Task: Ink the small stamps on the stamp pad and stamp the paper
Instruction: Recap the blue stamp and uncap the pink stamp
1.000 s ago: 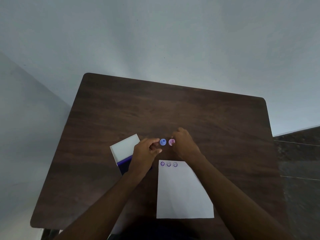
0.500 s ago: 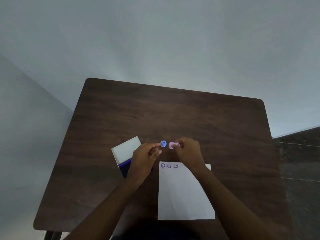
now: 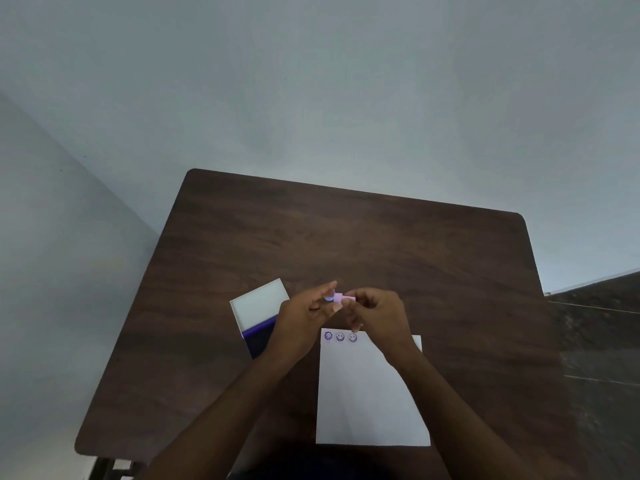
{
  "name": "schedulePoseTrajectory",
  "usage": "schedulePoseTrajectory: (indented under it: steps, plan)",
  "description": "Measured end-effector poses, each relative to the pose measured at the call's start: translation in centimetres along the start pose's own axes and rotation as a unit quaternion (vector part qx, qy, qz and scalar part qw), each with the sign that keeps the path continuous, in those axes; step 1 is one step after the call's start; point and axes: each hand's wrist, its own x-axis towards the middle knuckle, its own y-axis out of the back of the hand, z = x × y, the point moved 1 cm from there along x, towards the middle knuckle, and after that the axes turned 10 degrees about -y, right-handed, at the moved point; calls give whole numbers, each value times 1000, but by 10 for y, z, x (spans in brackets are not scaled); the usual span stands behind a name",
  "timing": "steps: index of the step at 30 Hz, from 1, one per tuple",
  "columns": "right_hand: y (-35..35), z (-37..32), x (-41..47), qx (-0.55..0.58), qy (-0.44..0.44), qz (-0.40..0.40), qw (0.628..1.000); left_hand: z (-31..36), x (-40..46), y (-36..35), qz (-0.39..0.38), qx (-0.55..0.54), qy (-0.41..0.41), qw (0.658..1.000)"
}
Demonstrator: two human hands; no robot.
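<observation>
Counter (image 3: 346,237) of dark wood grain carries everything near its front edge. White paper (image 3: 367,393) lies at the front edge, three purple smiley prints (image 3: 340,337) along its far edge; no lettering is readable anywhere. Stamp pad (image 3: 258,318), lid open and white inside, sits left of the paper. Left hand (image 3: 301,323) and right hand (image 3: 377,317) meet above the paper's far edge, fingers pinched on a pink stamp (image 3: 344,298); a blue stamp (image 3: 328,298) shows just beside it.

The left hand (image 3: 304,317) hides most of the open stamp pad's dark blue ink tray (image 3: 258,339) and the small blue round stamp (image 3: 328,299).
</observation>
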Motion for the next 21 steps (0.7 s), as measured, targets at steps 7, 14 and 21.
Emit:
schedulePoseTrajectory:
  steps: [7, 14, 21]
  plan:
    - [6, -3, -20, 107, 0, -81, 991, 14, -18, 10, 30, -87, -30, 995]
    - [1, 5, -25, 111, -8, -77, 991, 16, -23, 12, 17, -105, -6, 994]
    - [7, 5, -25, 124, -7, -48, 991, 25, -25, 8, 63, -121, 21, 990]
